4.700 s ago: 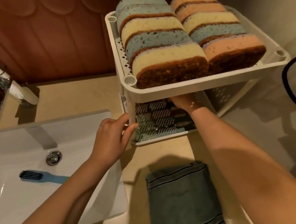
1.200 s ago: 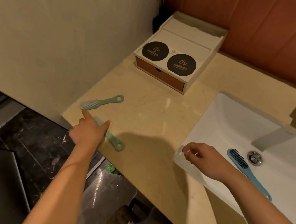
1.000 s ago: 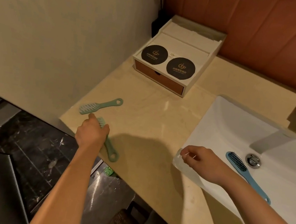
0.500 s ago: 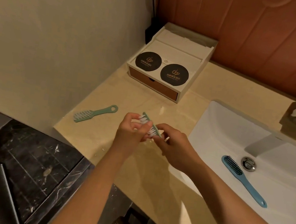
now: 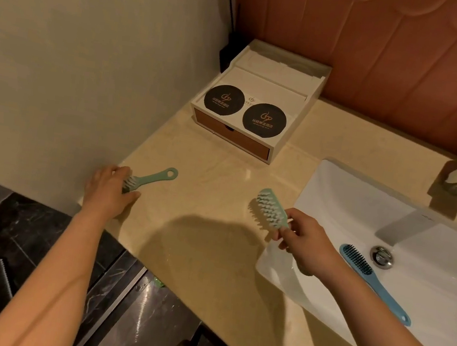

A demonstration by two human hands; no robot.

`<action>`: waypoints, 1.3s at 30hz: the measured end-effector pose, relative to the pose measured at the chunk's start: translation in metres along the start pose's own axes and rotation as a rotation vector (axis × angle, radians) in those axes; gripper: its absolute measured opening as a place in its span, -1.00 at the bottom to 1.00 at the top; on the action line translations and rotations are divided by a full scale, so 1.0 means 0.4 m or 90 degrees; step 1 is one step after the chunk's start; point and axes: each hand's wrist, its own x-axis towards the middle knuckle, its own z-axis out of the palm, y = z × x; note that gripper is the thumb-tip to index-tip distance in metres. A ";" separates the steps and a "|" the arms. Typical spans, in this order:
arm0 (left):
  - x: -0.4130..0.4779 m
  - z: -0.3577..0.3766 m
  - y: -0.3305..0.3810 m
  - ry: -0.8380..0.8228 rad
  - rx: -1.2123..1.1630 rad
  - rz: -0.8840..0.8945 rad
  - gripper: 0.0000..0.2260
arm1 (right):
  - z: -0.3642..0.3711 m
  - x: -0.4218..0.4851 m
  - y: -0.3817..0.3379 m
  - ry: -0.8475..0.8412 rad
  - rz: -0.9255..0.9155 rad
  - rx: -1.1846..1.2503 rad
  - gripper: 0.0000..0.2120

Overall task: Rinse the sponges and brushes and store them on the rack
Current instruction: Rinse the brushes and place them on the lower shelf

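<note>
At the counter [image 5: 204,256] edge, a green brush [image 5: 149,177] (ringed handle pointing up-right) is clasped at its bristles by the left hand [image 5: 108,190]. A second green brush [image 5: 270,211], head angled up-left, is pinched by the right hand [image 5: 308,241] beside the sink [image 5: 335,192].

Left hand [image 5: 108,190]: bare, no ring or glove visible.
Right hand [image 5: 306,242]: bare, no ring or glove visible.
Left forearm: bare to the frame edge at 7 o'clock; no sleeve, watch or band.
Right forearm: bare to the frame edge at 4 o'clock; no sleeve, watch or band.
Fingers [image 5: 131,195]: nails short, unpainted as far as visible.
</note>
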 end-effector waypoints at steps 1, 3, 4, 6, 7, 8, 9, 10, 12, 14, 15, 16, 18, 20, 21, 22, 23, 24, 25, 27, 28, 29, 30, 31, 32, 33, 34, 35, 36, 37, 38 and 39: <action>0.006 0.003 -0.001 -0.009 0.006 0.002 -0.53 | -0.006 -0.002 0.008 0.005 0.003 0.004 -0.81; 0.014 0.007 0.005 -0.013 -0.009 0.010 -0.63 | -0.015 -0.006 0.020 0.016 0.012 0.008 -0.81; 0.018 0.008 0.008 -0.008 -0.024 0.015 -0.69 | -0.019 -0.009 0.025 0.015 0.016 0.008 -0.83; 0.021 0.009 0.014 -0.016 -0.051 0.020 -0.73 | -0.024 -0.014 0.032 0.007 0.024 0.008 -0.85; 0.023 0.008 0.015 -0.026 -0.060 0.021 -0.73 | -0.025 -0.016 0.037 0.005 0.029 0.009 -0.85; 0.023 0.008 0.019 -0.034 -0.064 0.022 -0.72 | -0.028 -0.018 0.042 0.007 0.034 0.011 -0.85; 0.022 0.008 0.023 -0.035 -0.062 0.024 -0.71 | -0.032 -0.021 0.047 0.010 0.037 0.014 -0.85; 0.020 0.007 0.027 -0.031 -0.059 0.027 -0.70 | -0.035 -0.024 0.049 0.014 0.038 0.018 -0.85; 0.011 0.001 0.041 -0.027 -0.074 0.042 -0.70 | -0.042 -0.032 0.048 0.018 0.035 0.038 -0.88; -0.003 -0.006 0.063 -0.039 -0.116 0.069 -0.73 | -0.047 -0.042 0.048 0.018 0.031 0.066 -0.87; -0.011 -0.009 0.079 -0.044 -0.139 0.086 -0.76 | -0.048 -0.046 0.050 0.024 0.035 0.081 -0.85; -0.022 -0.011 0.096 -0.046 -0.163 0.101 -0.77 | -0.048 -0.048 0.054 0.034 0.040 0.092 -0.83; -0.045 -0.015 0.137 -0.055 -0.203 0.123 -0.79 | -0.043 -0.049 0.066 0.065 0.055 0.103 -0.80; -0.072 -0.018 0.182 -0.078 -0.223 0.150 -0.78 | -0.039 -0.051 0.078 0.087 0.062 0.102 -0.80; -0.085 -0.018 0.205 -0.087 -0.225 0.170 -0.77 | -0.038 -0.054 0.080 0.092 0.061 0.104 -0.81; -0.099 -0.017 0.229 -0.097 -0.226 0.194 -0.76 | -0.038 -0.059 0.080 0.094 0.055 0.112 -0.81; -0.116 -0.018 0.255 -0.109 -0.228 0.219 -0.75 | -0.039 -0.065 0.077 0.098 0.044 0.125 -0.81; -0.132 -0.019 0.279 -0.125 -0.233 0.240 -0.74 | -0.038 -0.069 0.073 0.104 0.027 0.138 -0.81; -0.151 -0.019 0.307 -0.143 -0.240 0.261 -0.74 | -0.041 -0.074 0.071 0.115 0.009 0.140 -0.82; -0.190 -0.024 0.363 -0.183 -0.252 0.304 -0.75 | -0.048 -0.086 0.064 0.136 -0.024 0.128 -0.84; -0.207 -0.027 0.390 -0.205 -0.260 0.325 -0.76 | -0.055 -0.093 0.059 0.145 -0.037 0.134 -0.86; -0.222 -0.030 0.415 -0.224 -0.265 0.347 -0.77 | -0.063 -0.101 0.054 0.149 -0.044 0.150 -0.88; -0.235 -0.032 0.438 -0.241 -0.268 0.371 -0.77 | -0.071 -0.108 0.051 0.144 -0.046 0.169 -0.89; -0.246 -0.034 0.458 -0.252 -0.271 0.399 -0.77 | -0.079 -0.117 0.051 0.135 -0.048 0.187 -0.90; -0.255 -0.035 0.475 -0.257 -0.275 0.427 -0.77 | -0.084 -0.125 0.053 0.128 -0.043 0.205 -0.91; -0.264 -0.036 0.495 -0.258 -0.277 0.454 -0.77 | -0.092 -0.135 0.058 0.125 -0.032 0.224 -0.89; -0.271 -0.038 0.509 -0.254 -0.277 0.473 -0.77 | -0.095 -0.141 0.064 0.120 -0.015 0.246 -0.87; -0.277 -0.040 0.523 -0.247 -0.272 0.488 -0.76 | -0.098 -0.147 0.072 0.117 0.003 0.271 -0.84; -0.283 -0.041 0.539 -0.237 -0.264 0.502 -0.75 | -0.103 -0.154 0.077 0.116 0.017 0.301 -0.83; -0.288 -0.041 0.550 -0.224 -0.260 0.512 -0.74 | -0.106 -0.161 0.081 0.117 0.027 0.327 -0.83; -0.294 -0.039 0.558 -0.213 -0.267 0.518 -0.73 | -0.108 -0.168 0.082 0.122 0.033 0.348 -0.84; -0.300 -0.038 0.566 -0.206 -0.280 0.520 -0.71 | -0.112 -0.174 0.085 0.139 0.035 0.356 -0.85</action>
